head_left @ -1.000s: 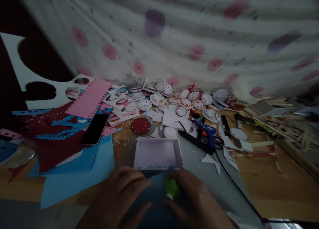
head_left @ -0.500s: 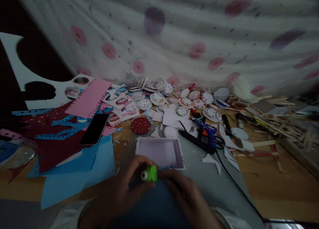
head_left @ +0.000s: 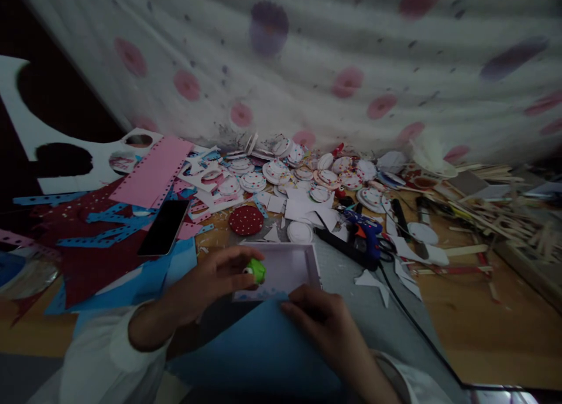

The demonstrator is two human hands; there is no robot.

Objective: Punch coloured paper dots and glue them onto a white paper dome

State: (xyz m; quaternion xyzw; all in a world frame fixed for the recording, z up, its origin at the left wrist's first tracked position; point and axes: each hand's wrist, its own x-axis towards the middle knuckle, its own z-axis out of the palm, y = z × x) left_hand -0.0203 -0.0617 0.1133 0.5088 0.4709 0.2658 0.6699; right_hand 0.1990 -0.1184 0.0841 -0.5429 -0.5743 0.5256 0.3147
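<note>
My left hand (head_left: 219,275) is closed around a small green craft punch (head_left: 257,271) with a round white part on its side, held over the left of a shallow white box (head_left: 287,263). Small blue paper bits (head_left: 263,294) lie along the near inside of that box. My right hand (head_left: 320,310) pinches the upper edge of a blue paper sheet (head_left: 259,351), which hangs in front of the box toward me. The punch and the sheet are apart.
A glue gun (head_left: 369,237) with a black cord lies right of the box. A phone (head_left: 163,228) rests on coloured paper to the left. Paper disc stacks (head_left: 276,171) and scraps crowd the back; wooden sticks (head_left: 522,208) are piled at right.
My left hand has moved up and left with the green punch, away from the sheet and over the box. More of the blue paper shows. My right hand keeps its pinch, slightly higher.
</note>
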